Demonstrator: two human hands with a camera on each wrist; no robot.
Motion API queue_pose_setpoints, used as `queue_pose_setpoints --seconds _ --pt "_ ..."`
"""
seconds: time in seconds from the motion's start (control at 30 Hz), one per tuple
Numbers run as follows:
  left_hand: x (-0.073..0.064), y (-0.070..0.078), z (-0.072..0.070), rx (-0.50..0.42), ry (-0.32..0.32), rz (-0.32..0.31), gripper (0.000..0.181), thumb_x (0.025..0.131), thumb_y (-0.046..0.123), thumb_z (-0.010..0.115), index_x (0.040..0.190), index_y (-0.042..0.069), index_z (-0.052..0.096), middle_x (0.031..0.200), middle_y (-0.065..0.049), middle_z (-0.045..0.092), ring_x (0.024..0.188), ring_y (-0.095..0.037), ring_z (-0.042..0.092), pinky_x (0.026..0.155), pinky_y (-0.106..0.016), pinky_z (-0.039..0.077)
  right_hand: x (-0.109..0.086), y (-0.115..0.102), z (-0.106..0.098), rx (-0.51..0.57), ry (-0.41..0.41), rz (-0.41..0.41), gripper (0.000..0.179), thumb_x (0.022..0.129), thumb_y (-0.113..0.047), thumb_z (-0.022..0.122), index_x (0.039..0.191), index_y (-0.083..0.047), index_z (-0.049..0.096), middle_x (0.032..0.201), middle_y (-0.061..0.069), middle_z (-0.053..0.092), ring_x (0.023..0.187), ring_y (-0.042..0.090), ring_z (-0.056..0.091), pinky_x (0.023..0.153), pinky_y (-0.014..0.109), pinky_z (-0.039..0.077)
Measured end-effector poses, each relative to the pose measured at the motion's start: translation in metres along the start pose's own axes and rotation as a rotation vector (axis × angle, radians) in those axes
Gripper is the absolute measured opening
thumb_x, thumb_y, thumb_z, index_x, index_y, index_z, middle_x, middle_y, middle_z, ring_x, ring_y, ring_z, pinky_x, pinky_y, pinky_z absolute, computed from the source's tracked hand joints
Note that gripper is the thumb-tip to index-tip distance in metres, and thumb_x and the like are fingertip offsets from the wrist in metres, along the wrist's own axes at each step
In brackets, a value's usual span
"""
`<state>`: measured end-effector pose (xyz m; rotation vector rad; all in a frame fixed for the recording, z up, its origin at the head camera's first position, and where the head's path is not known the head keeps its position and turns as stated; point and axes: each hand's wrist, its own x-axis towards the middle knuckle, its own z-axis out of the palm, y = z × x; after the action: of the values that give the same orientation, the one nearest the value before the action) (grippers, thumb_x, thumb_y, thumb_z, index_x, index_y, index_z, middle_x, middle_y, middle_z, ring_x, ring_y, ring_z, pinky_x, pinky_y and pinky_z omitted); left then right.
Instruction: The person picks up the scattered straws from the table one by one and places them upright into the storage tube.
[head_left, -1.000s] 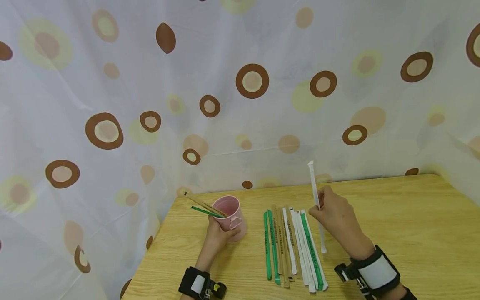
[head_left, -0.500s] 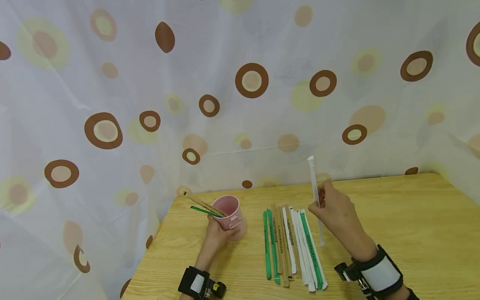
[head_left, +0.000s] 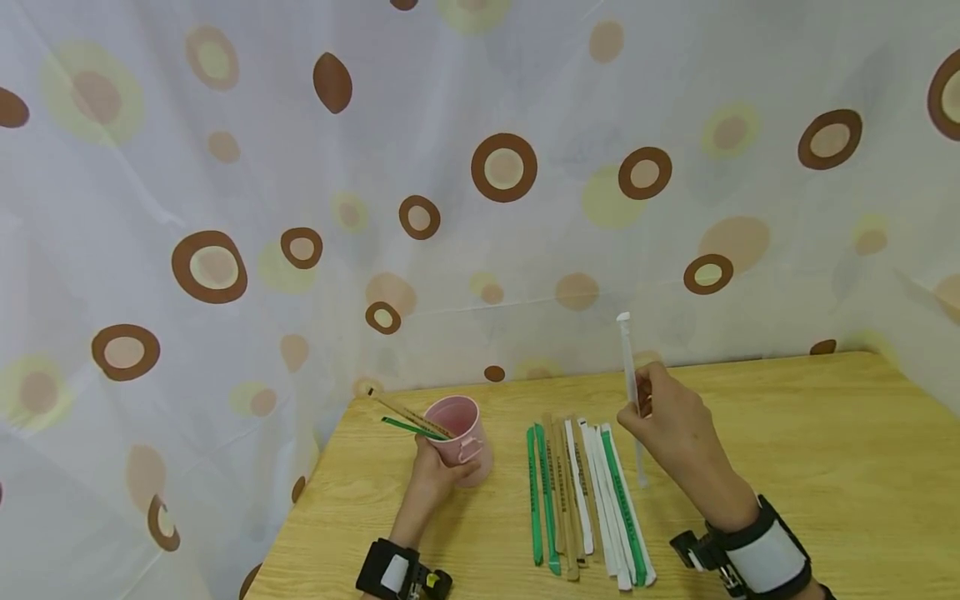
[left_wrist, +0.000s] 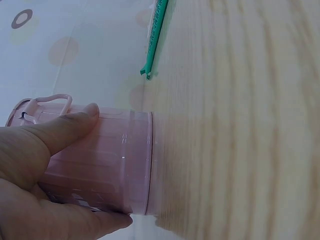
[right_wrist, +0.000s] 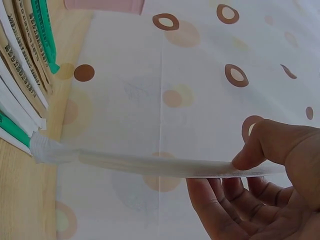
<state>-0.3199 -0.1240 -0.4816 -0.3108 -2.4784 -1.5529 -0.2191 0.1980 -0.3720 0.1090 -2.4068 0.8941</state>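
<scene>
My right hand (head_left: pixel 675 433) pinches a white paper-wrapped straw (head_left: pixel 628 358) between thumb and fingers, close to upright, just right of the row of straws. In the right wrist view that wrapped straw (right_wrist: pixel 130 165) runs across the frame, the thumb pressing on it and the fingers behind. My left hand (head_left: pixel 433 479) grips a pink cup (head_left: pixel 480 462) with a small handle, standing on the table. Thumb and fingers wrap the pink cup's side (left_wrist: pixel 100 155) in the left wrist view. A brown wrapped straw (head_left: pixel 405 410) and a green one (head_left: pixel 401 424) lean out of the cup.
Several wrapped straws (head_left: pixel 588 500), green, brown and white, lie side by side on the wooden table (head_left: pixel 825 467) between the hands. A patterned curtain (head_left: pixel 525 250) hangs behind the table and along its left side.
The right hand has raised the white straw slightly over the last second; its lower end sits higher than before. The left hand and cup have stayed in place.
</scene>
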Motion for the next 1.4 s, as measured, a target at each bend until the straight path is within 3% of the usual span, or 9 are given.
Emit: queue_pose_setpoints --seconds 0.33,0.67,0.9,1.4 --pt "0.000 -0.001 -0.001 -0.008 -0.003 -0.008 0.097 0.065 0.014 0.083 0.137 0.000 0.018 0.132 -0.023 0.041 0.124 -0.032 0.041 0.103 -0.045 0.033 0.000 -0.002 0.001 -0.001 0.008 -0.024 0.026 0.078 -0.009 0.058 0.102 -0.005 0.048 0.080 0.005 0.057 0.067 0.016 0.053 0.052 0.032 0.043" --pt "-0.001 0.001 0.000 -0.003 -0.009 -0.009 0.097 0.065 0.014 0.082 0.136 -0.002 0.018 0.132 -0.024 0.041 0.124 -0.033 0.041 0.103 -0.045 0.033 -0.002 -0.007 -0.001 -0.001 -0.033 -0.010 0.029 0.080 -0.011 0.059 0.106 -0.004 0.048 0.085 0.006 0.058 0.070 0.017 0.054 0.053 0.033 0.043" --pt "-0.001 0.001 0.000 -0.010 0.002 0.000 0.096 0.065 0.014 0.083 0.135 -0.003 0.019 0.130 -0.025 0.042 0.123 -0.033 0.041 0.103 -0.044 0.033 -0.002 -0.009 0.001 0.004 0.008 -0.050 0.024 0.079 -0.009 0.058 0.102 -0.006 0.050 0.083 0.005 0.058 0.071 0.018 0.056 0.055 0.033 0.045" --pt "-0.002 0.005 -0.001 -0.028 0.002 -0.009 0.095 0.066 0.012 0.082 0.136 -0.002 0.019 0.131 -0.024 0.042 0.124 -0.032 0.041 0.103 -0.044 0.033 -0.002 -0.011 0.007 0.042 0.007 -0.085 0.022 0.080 -0.007 0.058 0.101 -0.009 0.050 0.083 0.002 0.057 0.074 0.015 0.056 0.060 0.033 0.048"
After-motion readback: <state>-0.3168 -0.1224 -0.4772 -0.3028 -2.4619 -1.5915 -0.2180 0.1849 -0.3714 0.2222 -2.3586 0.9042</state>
